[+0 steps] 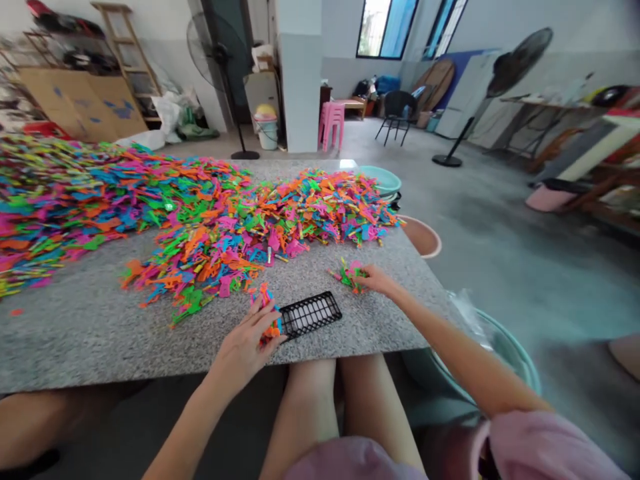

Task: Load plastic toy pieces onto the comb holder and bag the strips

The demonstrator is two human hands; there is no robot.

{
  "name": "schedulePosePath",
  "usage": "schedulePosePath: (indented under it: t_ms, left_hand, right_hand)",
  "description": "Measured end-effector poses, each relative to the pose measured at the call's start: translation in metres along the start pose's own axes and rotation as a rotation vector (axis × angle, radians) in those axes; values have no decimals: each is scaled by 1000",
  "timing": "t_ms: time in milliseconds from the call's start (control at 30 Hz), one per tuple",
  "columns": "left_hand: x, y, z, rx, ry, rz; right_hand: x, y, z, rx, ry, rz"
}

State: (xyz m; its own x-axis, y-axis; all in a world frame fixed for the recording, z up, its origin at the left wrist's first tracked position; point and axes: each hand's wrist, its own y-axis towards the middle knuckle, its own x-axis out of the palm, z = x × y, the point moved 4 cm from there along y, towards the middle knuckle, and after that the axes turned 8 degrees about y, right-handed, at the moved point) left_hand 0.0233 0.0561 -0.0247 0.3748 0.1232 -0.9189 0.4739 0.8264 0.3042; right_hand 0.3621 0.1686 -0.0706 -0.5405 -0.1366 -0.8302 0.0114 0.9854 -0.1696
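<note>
The left hand (247, 340) is closed over a bunch (274, 323) of plastic pieces, orange, pink and blue. The pieces show beyond the fingers and between the fingers and the thumb. The right hand (379, 280) has its fingertips at a small group (350, 275) of green and pink pieces; whether the fingers are pressed together on them or only touch them, I cannot tell.

Between the two hands, just to the right of the left hand, there lies a black basket (311, 315) with open mesh. The near left end of it is close beside the left thumb, and the right hand is farther away than it and to its right. All of this is on the grey speckled table (125, 353).

Beyond both hands a large heap (220, 233) of similar pieces, in many colours, spreads across the table and far to the left of the left hand. One orange piece (17, 312) lies apart, well to the left of that hand.

To the right of the right hand, below the table edge, is a green tub (523, 357), with clear plastic (473, 320) at it. Farther beyond the same hand stand a reddish tub (425, 237), pink stools (333, 120) and a black chair (400, 107).
</note>
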Motion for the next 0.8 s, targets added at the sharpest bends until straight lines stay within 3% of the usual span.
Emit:
schedulePosePath:
  t_ms: [100,200,300,433,533,600,700,800]
  left_hand:
    - [-5,1,-3,8,-2,-33]
    - [-10,0,-5,16,10,-71]
    - [-12,0,-5,10,35,-111]
    - [-12,1,-3,34,64,-120]
    - [-13,2,-2,64,82,-114]
    - [-14,3,-3,65,85,-124]
    - [-16,4,-2,54,72,-147]
    - [-18,4,0,41,54,-154]
  right_hand:
    - [-9,-4,-4,-39,-322,47]
    - [-7,1,-33,-284,-458,113]
    - [2,16,-47,-410,-536,-36]
    - [-2,31,-37,-480,-529,-131]
    - [-5,23,-34,-480,-373,-51]
    - [5,6,-44,-446,-121,-2]
    - [42,-25,-71,-386,309,-56]
    - [85,-42,-96,-375,510,-140]
